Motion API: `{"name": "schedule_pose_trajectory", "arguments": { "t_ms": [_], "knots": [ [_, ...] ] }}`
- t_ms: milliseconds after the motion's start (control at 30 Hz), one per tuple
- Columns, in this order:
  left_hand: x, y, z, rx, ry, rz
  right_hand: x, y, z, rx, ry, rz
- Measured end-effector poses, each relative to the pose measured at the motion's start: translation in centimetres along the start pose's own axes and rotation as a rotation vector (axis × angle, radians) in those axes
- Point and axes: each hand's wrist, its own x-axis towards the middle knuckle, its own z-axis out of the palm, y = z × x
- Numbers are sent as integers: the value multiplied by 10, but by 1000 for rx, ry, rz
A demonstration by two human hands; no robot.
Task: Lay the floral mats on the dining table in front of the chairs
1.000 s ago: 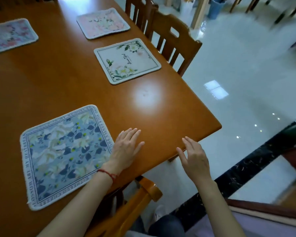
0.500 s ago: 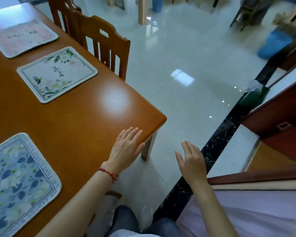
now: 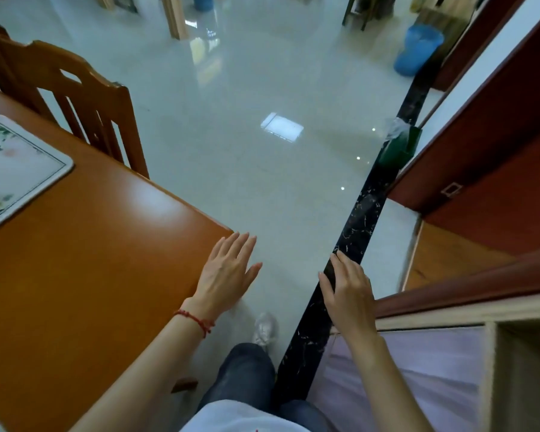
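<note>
One white floral mat (image 3: pixel 16 169) lies on the orange wooden dining table (image 3: pixel 85 275), at the left edge of the view, in front of a wooden chair (image 3: pixel 72 98). My left hand (image 3: pixel 228 272), with a red string at the wrist, is flat and empty over the table's near right corner, fingers apart. My right hand (image 3: pixel 349 294) hangs empty over the floor to the right of the table, fingers loosely spread. The other mats are out of view.
Glossy pale floor (image 3: pixel 247 135) stretches ahead, crossed by a black marble strip (image 3: pixel 359 219). Dark red cabinets (image 3: pixel 493 169) and a shelf unit (image 3: pixel 449 353) stand on the right. A blue bin (image 3: pixel 418 48) sits far right. My leg and shoe (image 3: pixel 264 328) show below.
The view has swung right: the blue floral mat and the pink mats have left the frame. Both hands have moved past the table corner, still empty.
</note>
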Motion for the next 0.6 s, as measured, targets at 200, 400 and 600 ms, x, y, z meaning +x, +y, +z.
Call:
{"name": "schedule_pose_trajectory", "arguments": {
  "t_ms": [200,400,600],
  "knots": [
    [68,2,4,-32,-12,24,58,25,5,22,-2,70],
    [150,-3,-2,-59,-15,7,134,45,5,23,-23,84],
    [228,-6,-8,-67,-9,-10,211,65,4,16,12,93]
  ]
}}
